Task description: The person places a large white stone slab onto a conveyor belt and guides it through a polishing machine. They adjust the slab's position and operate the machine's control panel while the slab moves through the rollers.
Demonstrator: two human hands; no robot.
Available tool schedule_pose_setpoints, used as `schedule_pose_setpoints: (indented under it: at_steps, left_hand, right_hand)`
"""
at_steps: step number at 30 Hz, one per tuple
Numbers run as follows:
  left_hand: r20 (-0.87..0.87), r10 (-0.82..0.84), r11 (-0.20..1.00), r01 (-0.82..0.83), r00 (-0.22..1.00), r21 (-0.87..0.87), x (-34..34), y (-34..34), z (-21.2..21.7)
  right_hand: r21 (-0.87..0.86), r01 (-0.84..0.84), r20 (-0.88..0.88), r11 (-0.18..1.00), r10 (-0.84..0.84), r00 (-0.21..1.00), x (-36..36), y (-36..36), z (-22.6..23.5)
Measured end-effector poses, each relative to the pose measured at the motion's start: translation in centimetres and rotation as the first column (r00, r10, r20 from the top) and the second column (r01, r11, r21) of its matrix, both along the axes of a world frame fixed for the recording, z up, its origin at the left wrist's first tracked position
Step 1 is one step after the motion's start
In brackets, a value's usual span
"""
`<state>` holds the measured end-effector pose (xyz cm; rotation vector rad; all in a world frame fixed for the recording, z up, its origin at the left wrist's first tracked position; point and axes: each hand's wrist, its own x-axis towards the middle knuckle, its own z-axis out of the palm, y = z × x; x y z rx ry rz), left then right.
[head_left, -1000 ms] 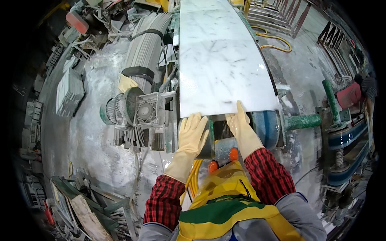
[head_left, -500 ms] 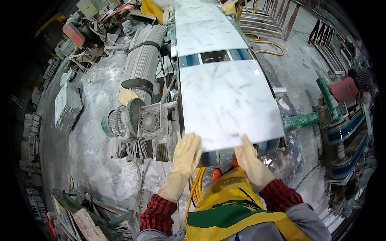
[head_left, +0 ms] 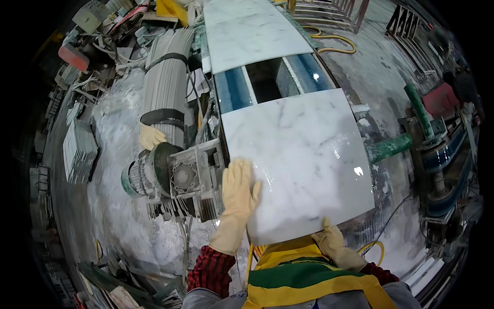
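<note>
A white marble slab [head_left: 303,159] with grey veins, wet and shiny, lies turned a little on the conveyor in front of me. Its near edge comes right up to my yellow apron [head_left: 298,278]. My left hand [head_left: 237,190], in a cream rubber glove, rests at the slab's left edge with fingers stretched out and thumb apart. At the near right edge my right hand [head_left: 332,242], gloved alike, has its thumb on top and its fingers under the slab, mostly hidden.
Farther along the conveyor lies a second marble slab [head_left: 252,36], beyond blue belts [head_left: 234,90] and a dark gap. A motor with gearbox [head_left: 182,177] stands at left, beside strapped long strips [head_left: 167,77]. A green pipe [head_left: 388,148] sticks out at right. Yellow hose [head_left: 337,49] lies on the floor.
The near slab has come toward me and turned slightly, widening the gap to the far slab. My left hand now lies farther up its left side; my right hand has drawn back with the near edge.
</note>
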<state>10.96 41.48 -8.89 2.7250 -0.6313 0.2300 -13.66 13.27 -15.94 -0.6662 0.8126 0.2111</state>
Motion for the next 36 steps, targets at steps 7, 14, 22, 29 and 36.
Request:
schedule_pose_setpoints:
  at_steps: [7,14,22,29,36]
  left_hand:
    - [0.12,0.075,0.991,-0.087,0.99,0.098,8.8,-3.1,-0.2]
    - [0.412,0.226,0.973,-0.224,0.883,-0.054,21.2,-5.3,2.2]
    - [-0.327,-0.083,0.979,0.139,0.941,0.152,22.0,-13.9,11.6]
    - [-0.136,0.064,0.979,-0.089,0.989,-0.185,13.2,-8.9,19.0]
    - [-0.219,0.207,0.879,-0.279,0.954,-0.387,4.9,-15.6,25.6]
  right_hand:
    - [-0.038,-0.011,0.081,0.999,0.014,0.997,-2.8,-0.5,-4.9]
    - [-0.017,-0.107,0.159,0.994,0.109,0.981,-1.2,0.0,-3.9]
    - [0.048,-0.227,0.033,0.973,0.226,0.974,0.7,-0.6,-4.6]
    - [-0.057,-0.247,0.169,0.967,0.253,0.952,2.1,-3.0,-0.8]
    - [-0.304,-0.247,-0.008,0.92,0.256,0.967,-0.4,-15.2,8.6]
